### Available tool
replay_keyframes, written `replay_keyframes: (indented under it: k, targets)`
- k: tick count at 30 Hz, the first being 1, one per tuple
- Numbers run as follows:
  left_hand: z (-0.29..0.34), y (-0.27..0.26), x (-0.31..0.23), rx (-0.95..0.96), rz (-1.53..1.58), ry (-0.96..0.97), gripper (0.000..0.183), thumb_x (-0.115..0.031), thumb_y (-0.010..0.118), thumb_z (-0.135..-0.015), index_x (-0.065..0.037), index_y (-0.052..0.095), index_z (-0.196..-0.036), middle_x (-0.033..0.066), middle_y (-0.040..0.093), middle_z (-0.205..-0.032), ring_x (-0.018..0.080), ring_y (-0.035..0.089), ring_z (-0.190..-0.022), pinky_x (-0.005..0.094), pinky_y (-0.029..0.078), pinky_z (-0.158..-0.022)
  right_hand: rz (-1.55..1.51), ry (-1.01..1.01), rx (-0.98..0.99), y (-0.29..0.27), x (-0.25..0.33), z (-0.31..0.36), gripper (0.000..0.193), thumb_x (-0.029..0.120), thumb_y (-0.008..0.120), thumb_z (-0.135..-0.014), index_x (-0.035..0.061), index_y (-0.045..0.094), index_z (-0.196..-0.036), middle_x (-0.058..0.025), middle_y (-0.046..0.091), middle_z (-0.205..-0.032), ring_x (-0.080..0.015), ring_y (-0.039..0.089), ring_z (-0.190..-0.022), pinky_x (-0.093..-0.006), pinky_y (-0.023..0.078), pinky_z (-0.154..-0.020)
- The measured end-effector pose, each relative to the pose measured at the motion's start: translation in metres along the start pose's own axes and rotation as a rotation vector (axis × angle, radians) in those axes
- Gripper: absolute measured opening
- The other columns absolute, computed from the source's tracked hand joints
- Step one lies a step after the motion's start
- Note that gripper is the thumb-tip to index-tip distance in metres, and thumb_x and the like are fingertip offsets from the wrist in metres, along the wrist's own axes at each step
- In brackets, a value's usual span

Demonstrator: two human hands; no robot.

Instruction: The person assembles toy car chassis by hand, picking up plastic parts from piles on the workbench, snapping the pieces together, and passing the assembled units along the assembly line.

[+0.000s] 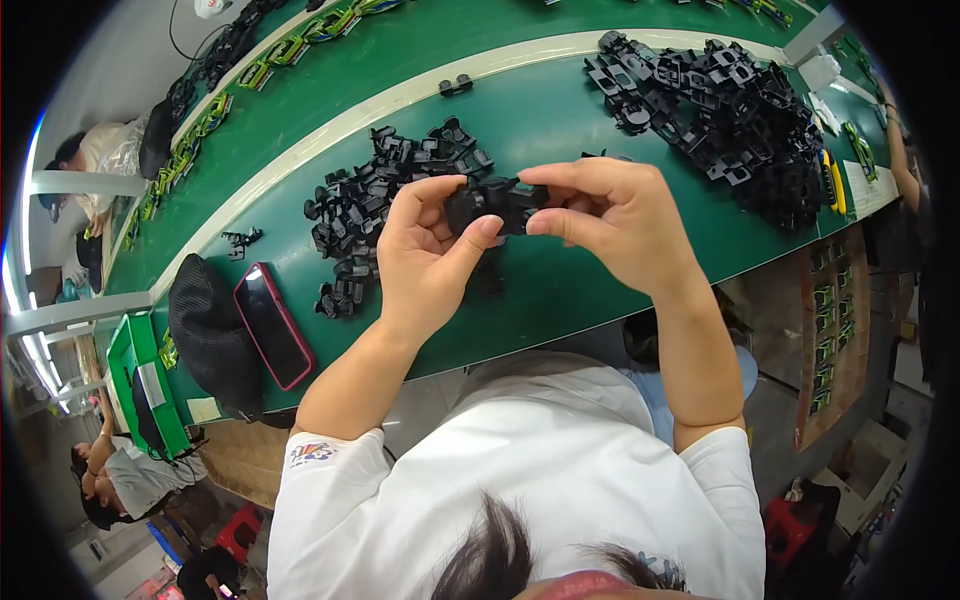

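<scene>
Head camera shows the bare left hand (425, 245) and bare right hand (625, 220) both pinching a small black plastic part (493, 204), held above the smooth green counter (550, 292); a loose heap of black plastic pieces (368, 192) lies near the left hand, a larger black plastic heap (722, 120) farther right.

The left hand (422, 250) and right hand (625, 220) are facing each other, thumbs (472, 244) and forefingers (590, 178) pinching, while the left forearm (362, 370) and right forearm (700, 350) are slanting inward.
</scene>
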State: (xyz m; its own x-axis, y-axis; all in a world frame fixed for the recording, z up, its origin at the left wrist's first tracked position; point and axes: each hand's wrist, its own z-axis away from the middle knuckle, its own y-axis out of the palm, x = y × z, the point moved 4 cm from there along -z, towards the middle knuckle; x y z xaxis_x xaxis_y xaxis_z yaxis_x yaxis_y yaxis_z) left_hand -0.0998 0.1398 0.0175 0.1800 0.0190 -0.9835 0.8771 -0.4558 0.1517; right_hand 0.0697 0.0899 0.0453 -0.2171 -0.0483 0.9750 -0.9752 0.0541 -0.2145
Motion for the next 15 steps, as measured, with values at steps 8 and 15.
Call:
replay_keyframes:
  k: [8, 15]
  targets:
    - [0.004, 0.001, 0.002, -0.011, -0.017, -0.027, 0.035, 0.002, 0.063, -0.080, 0.005, 0.044, -0.110, 0.0138, 0.058, -0.097, 0.0161, 0.061, -0.086, 0.0285, 0.056, -0.072, -0.258, 0.121, -0.123, 0.007, -0.008, 0.007, 0.017, 0.005, 0.065, -0.079, -0.0027, 0.065, -0.094, -0.0040, 0.064, -0.073, -0.0068, 0.057, -0.059, -0.0185, 0.046, -0.053]
    - [0.004, 0.001, 0.003, -0.044, 0.079, -0.114, 0.034, 0.002, 0.064, -0.080, 0.005, 0.044, -0.107, 0.0135, 0.057, -0.096, 0.0161, 0.060, -0.087, 0.0277, 0.056, -0.072, -0.353, 0.132, -0.239, 0.002, -0.009, 0.010, 0.014, 0.005, 0.067, -0.078, -0.0031, 0.064, -0.089, -0.0051, 0.064, -0.071, -0.0069, 0.057, -0.056, -0.0174, 0.046, -0.051]
